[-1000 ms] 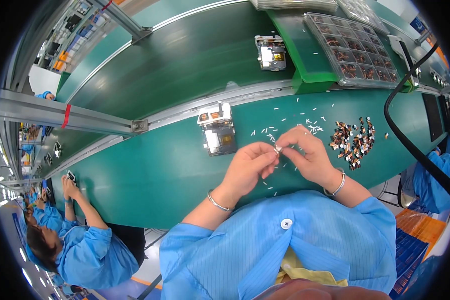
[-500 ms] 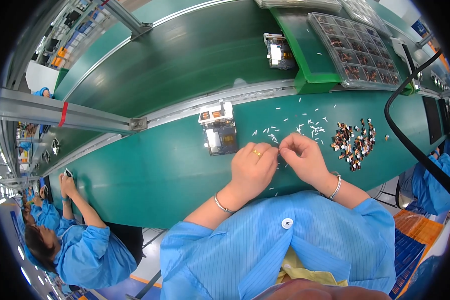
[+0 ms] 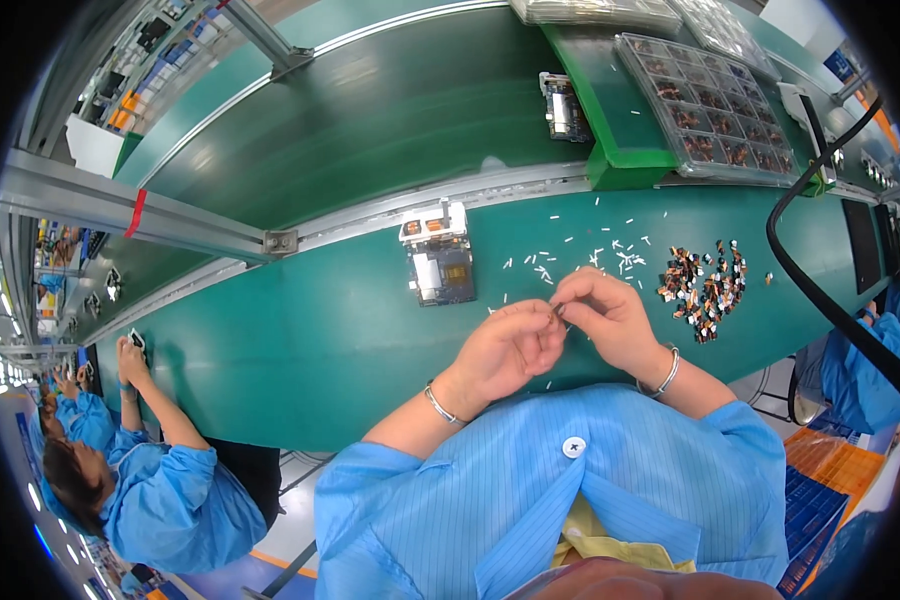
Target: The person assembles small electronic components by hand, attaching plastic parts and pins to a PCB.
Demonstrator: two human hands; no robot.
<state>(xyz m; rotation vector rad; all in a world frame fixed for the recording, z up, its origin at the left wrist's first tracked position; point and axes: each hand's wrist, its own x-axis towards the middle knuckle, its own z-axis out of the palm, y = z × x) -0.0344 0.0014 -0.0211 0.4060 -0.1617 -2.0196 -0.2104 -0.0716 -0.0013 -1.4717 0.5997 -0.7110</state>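
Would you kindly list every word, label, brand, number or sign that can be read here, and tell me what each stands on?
None can be read.
Nearer circuit board: any markings are too small.
Farther circuit board: likewise too small.
Clear compartment tray: no legible lettering.
Tiny part at the right hand: too small to tell.
Blue sheet, lower right: too blurred to tell.

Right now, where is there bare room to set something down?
Bare: the green bench between the near circuit board and the co-worker's hands. Crowded: right of that board, with white pieces, the left hand, the right hand and the small-parts pile.
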